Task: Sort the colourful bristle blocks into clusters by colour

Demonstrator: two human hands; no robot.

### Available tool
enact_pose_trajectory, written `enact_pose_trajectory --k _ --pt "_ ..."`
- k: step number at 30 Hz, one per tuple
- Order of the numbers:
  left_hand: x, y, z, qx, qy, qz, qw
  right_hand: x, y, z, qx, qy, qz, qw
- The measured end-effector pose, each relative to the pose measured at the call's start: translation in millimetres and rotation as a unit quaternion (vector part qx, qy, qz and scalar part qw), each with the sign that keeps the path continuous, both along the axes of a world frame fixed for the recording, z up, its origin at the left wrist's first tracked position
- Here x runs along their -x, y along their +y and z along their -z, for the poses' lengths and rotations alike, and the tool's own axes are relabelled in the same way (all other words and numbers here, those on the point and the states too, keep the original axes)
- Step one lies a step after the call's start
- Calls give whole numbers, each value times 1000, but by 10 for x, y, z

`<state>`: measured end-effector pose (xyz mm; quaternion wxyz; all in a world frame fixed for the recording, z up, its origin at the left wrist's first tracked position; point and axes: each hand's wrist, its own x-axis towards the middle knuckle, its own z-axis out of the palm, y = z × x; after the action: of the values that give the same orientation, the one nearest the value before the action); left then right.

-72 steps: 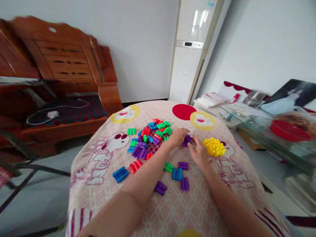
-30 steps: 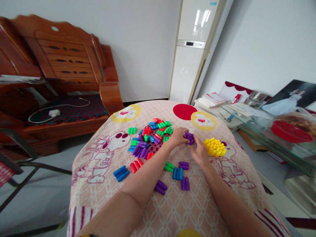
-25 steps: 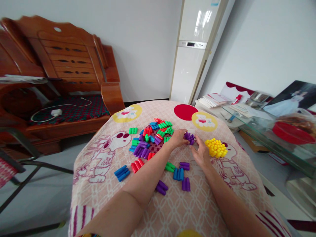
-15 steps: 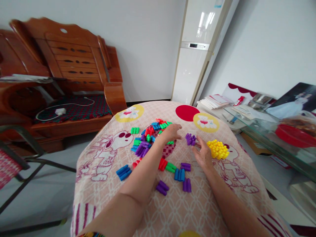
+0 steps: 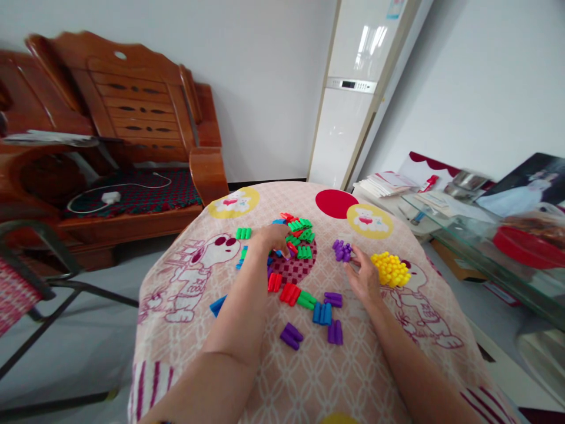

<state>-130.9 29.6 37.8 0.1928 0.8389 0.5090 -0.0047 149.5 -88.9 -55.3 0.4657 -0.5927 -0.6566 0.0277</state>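
Watching from afar, I see my left hand (image 5: 274, 238) curled down over the mixed pile (image 5: 304, 224), its fingertips partly hidden; I cannot tell whether it has hold of a piece. My right hand (image 5: 364, 277) is half open, thumb and fingers parted at the edge of the purple pegs (image 5: 342, 251) rather than wrapped around them; whether it touches them is unclear. Those pegs stand bunched on the tablecloth (image 5: 300, 383), between the pile and the yellow pegs (image 5: 391, 269). Dragging my left fingers could scatter neighbours, I judge, since the pieces overlap and have rounded sides. A careless right-hand nudge could topple the purple bunch or jostle the yellow one nearby. Everything looks like smooth, hard plastic: ribbed rows of short tubes, knobbly bunches. The cloth seems soft, with a lattice pattern.
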Motion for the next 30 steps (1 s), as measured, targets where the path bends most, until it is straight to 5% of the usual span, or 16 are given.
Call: enact_pose_trajectory --k 6,13,20,25,30 --pt "0 -41 -55 -1 -60 -52 997 -4 8 9 6 -5 0 1000" --pt "36 -90 -130 63 -263 -137 953 42 -38 -91 -21 -8 19 1000" --pt "-448 -336 -350 107 -339 -10 935 193 -166 -285 -84 -36 17 996" --pt "-908 -531 -294 72 -313 91 943 219 -242 -306 -45 -53 -25 997" --pt "-954 -569 -280 45 -290 100 951 218 -263 -302 -15 -58 -71 996"
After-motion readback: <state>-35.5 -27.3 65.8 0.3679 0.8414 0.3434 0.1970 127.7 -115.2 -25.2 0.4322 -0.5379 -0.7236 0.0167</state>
